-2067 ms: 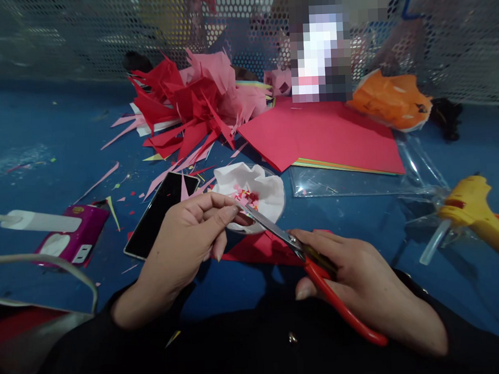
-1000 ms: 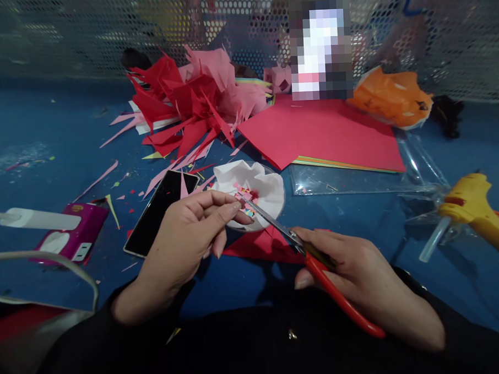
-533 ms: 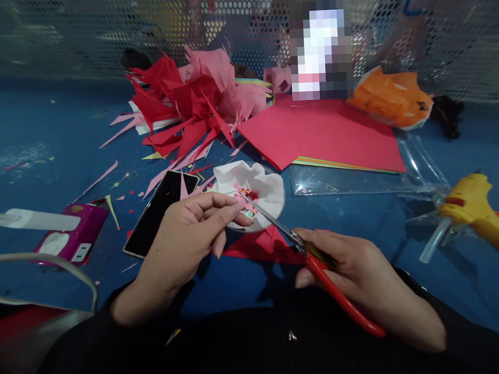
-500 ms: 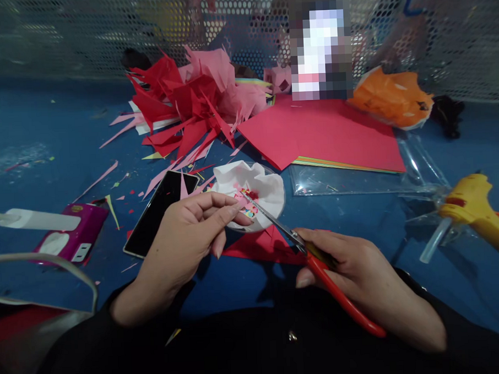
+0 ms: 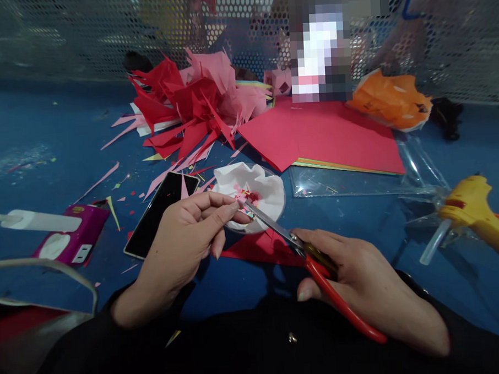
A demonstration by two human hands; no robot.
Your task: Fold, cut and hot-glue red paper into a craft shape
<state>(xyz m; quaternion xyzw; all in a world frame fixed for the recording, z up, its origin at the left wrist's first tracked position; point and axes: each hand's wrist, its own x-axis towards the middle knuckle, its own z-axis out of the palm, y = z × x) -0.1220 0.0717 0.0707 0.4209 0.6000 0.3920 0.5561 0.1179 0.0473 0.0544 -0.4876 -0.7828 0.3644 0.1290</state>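
Observation:
My right hand (image 5: 361, 281) grips red-handled scissors (image 5: 319, 272) whose blades point up-left over a white tissue-lined dish (image 5: 266, 194) holding small pink and red paper bits. My left hand (image 5: 185, 239) is pinched at the blade tips, fingers closed on a tiny paper scrap too small to make out. A red paper piece (image 5: 260, 247) lies on the blue table (image 5: 45, 146) under the scissors.
A black phone (image 5: 159, 213) lies left of the dish, a magenta box (image 5: 76, 236) further left. A red and pink scrap pile (image 5: 188, 107), red sheets (image 5: 325, 134), a clear sleeve (image 5: 356, 179), a yellow glue gun (image 5: 474, 210) and an orange object (image 5: 390, 101) surround them. Mesh fence behind, with a person beyond.
The scissor blades have shifted slightly at the paper bit pinched in my left hand. Both hands stay in nearly the same place.

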